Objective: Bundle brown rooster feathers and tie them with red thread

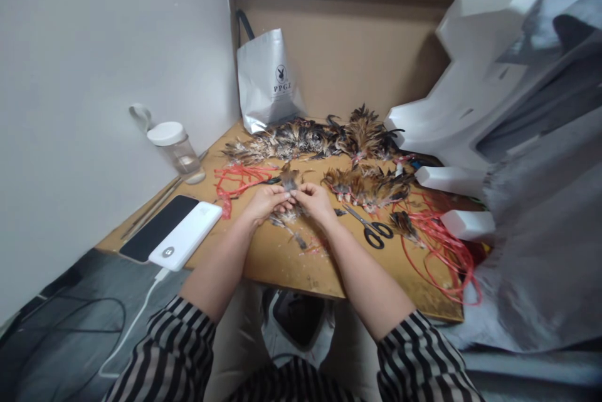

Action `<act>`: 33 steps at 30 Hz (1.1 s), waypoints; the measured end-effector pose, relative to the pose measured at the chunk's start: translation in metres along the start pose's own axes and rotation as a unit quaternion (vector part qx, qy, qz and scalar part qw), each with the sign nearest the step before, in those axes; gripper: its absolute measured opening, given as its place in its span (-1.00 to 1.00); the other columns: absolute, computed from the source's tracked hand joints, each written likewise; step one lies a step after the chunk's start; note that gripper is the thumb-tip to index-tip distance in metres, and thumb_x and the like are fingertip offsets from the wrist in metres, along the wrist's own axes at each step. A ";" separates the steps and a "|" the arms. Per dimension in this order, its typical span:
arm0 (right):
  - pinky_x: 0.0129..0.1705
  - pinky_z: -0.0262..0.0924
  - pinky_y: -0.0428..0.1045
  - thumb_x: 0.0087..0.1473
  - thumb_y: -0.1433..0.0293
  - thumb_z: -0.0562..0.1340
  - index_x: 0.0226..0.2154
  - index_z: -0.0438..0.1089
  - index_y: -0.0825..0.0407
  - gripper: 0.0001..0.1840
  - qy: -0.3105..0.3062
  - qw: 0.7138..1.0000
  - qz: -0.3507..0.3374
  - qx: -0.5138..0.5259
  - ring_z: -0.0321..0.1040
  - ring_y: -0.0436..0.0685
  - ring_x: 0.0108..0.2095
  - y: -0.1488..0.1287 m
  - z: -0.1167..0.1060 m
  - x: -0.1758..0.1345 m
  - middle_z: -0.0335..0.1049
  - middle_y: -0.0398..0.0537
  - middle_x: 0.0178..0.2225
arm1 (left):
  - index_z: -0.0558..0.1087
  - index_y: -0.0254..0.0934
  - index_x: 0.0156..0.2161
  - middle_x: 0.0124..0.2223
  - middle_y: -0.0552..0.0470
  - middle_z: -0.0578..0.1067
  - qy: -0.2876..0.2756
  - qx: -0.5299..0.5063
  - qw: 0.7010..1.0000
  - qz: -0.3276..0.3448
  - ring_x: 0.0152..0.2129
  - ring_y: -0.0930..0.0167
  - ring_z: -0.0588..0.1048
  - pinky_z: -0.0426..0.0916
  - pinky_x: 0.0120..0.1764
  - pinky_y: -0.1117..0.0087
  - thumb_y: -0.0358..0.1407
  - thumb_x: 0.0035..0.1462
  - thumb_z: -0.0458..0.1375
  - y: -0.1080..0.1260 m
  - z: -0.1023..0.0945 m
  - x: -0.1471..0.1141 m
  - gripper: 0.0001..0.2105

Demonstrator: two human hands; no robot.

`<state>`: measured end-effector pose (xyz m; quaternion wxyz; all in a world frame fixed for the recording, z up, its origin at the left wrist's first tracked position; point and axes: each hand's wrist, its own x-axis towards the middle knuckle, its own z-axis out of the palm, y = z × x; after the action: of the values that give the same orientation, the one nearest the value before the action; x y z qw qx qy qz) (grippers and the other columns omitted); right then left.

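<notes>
My left hand point(267, 204) and my right hand point(314, 201) meet over the middle of the wooden table, fingertips pinched together. Between them they hold a small bunch of brown-grey feathers point(290, 177), tips pointing away from me. Loose feather bits point(296, 236) lie on the table just below the hands. Right of my right hand is a row of tied brown feather bundles point(367, 185). Black-handled scissors point(371, 229) rest nearer to me. Red plastic strips point(237, 177) lie left of my left hand.
A longer pile of feathers point(301, 138) lies at the back before a silver bag point(268, 79). On the left are a lidded bottle point(176, 148), a phone point(157, 226) and a white power bank point(188, 236) with a cable. More red strips point(442, 245) tangle at the right edge.
</notes>
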<state>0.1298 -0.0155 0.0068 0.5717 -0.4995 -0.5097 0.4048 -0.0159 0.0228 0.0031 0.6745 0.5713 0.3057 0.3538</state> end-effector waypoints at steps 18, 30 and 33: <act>-0.53 0.00 -0.14 -0.26 0.26 0.27 -0.57 0.27 0.07 -0.77 0.031 0.997 -0.012 0.070 0.09 -0.09 -0.62 -0.004 0.004 -0.002 0.23 -0.25 -0.63 | 0.42 -0.41 -0.38 -0.40 -0.06 0.51 0.026 -0.070 0.997 0.009 -0.60 0.58 0.42 0.26 -0.57 0.63 -0.26 -0.13 0.24 0.002 0.002 0.001 -0.77; -0.53 0.02 -0.13 -0.25 0.27 0.26 -0.58 0.27 0.06 -0.78 0.024 0.999 -0.011 0.032 0.13 -0.07 -0.61 0.001 0.002 -0.001 0.28 -0.22 -0.64 | 0.44 -0.42 -0.38 -0.42 -0.06 0.50 0.001 -0.037 0.999 -0.004 -0.61 0.58 0.42 0.28 -0.56 0.62 -0.30 -0.15 0.25 0.004 0.003 -0.001 -0.79; -0.53 0.03 -0.13 -0.25 0.26 0.26 -0.58 0.27 0.06 -0.78 0.018 0.999 -0.004 0.040 0.14 -0.06 -0.61 -0.002 0.003 -0.002 0.28 -0.22 -0.64 | 0.44 -0.41 -0.40 -0.43 -0.06 0.51 0.000 -0.019 1.000 0.003 -0.61 0.57 0.42 0.28 -0.56 0.61 -0.31 -0.15 0.25 0.004 0.004 -0.002 -0.80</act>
<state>0.1261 -0.0176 0.0079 0.6019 -0.4818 -0.4846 0.4132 -0.0143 0.0196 0.0078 0.6840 0.5596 0.2972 0.3615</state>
